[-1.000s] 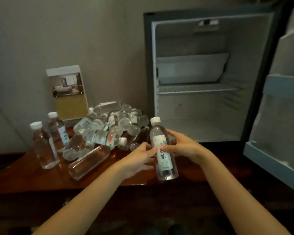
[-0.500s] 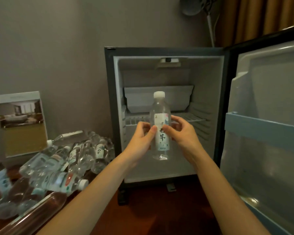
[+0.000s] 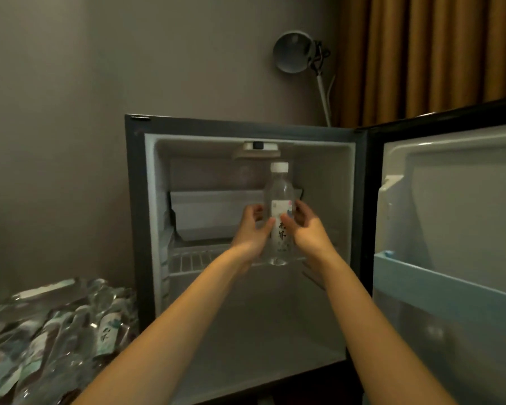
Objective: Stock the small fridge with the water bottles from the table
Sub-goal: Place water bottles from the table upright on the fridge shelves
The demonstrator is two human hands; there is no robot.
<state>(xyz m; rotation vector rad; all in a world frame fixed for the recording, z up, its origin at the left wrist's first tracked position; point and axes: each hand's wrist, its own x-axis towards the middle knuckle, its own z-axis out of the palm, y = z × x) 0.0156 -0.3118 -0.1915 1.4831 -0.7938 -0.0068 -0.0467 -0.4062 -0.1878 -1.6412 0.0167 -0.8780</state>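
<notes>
A clear water bottle (image 3: 278, 194) with a white cap and a white label stands upright inside the small fridge (image 3: 135, 200), its base at the wire shelf (image 3: 196, 260). My left hand (image 3: 253, 232) and my right hand (image 3: 307, 226) both hold it, fingers curled round its labelled middle from either side. Both arms reach into the fridge's upper half. A heap of several more water bottles (image 3: 56, 331) lies on the table at the lower left, blurred.
The fridge door (image 3: 456, 229) stands open to the right, with a light blue door rack (image 3: 438, 290). A white freezer tray (image 3: 214, 211) sits at the back above the shelf. A desk lamp (image 3: 295, 52) and orange curtain (image 3: 430, 54) stand behind.
Both hands have carried the bottle from above the table up and forward into the fridge, to the wire shelf. My view has turned right, and the bottle heap has slid to the lower left.
</notes>
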